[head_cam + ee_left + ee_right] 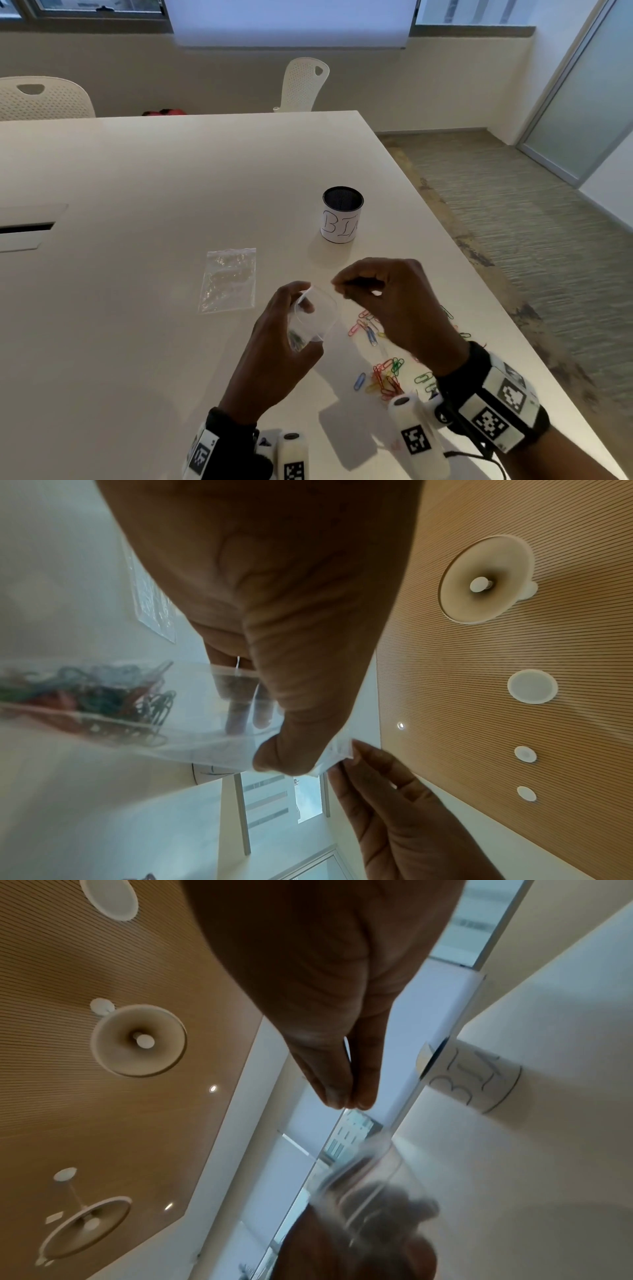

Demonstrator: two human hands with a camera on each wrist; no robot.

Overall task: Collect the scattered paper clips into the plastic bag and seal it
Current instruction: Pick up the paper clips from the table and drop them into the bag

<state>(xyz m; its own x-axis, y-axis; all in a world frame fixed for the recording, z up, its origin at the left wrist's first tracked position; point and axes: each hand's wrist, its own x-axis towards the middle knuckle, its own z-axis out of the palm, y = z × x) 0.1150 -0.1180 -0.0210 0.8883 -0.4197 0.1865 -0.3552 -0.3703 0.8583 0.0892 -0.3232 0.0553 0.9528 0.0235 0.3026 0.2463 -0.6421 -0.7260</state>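
Note:
My left hand [305, 298] grips a small clear plastic bag [317, 320] above the white table, with its mouth held open and turned toward my right hand. Several coloured paper clips [103, 693] lie bunched in the bag's bottom. My right hand [337, 286] hovers at the mouth with thumb and forefinger pinched together. In the left wrist view its fingertips [352, 748] meet the bag's rim corner beside my left thumb. More loose paper clips [387, 377] lie scattered on the table under my right wrist, and another cluster [366, 327] lies nearer the bag.
A second clear bag [229, 279] lies flat on the table, left of my hands. A black cup with a white "BIN" label [342, 216] stands behind them. The table's right edge [479, 291] runs close to the clips. Two white chairs stand at the far side.

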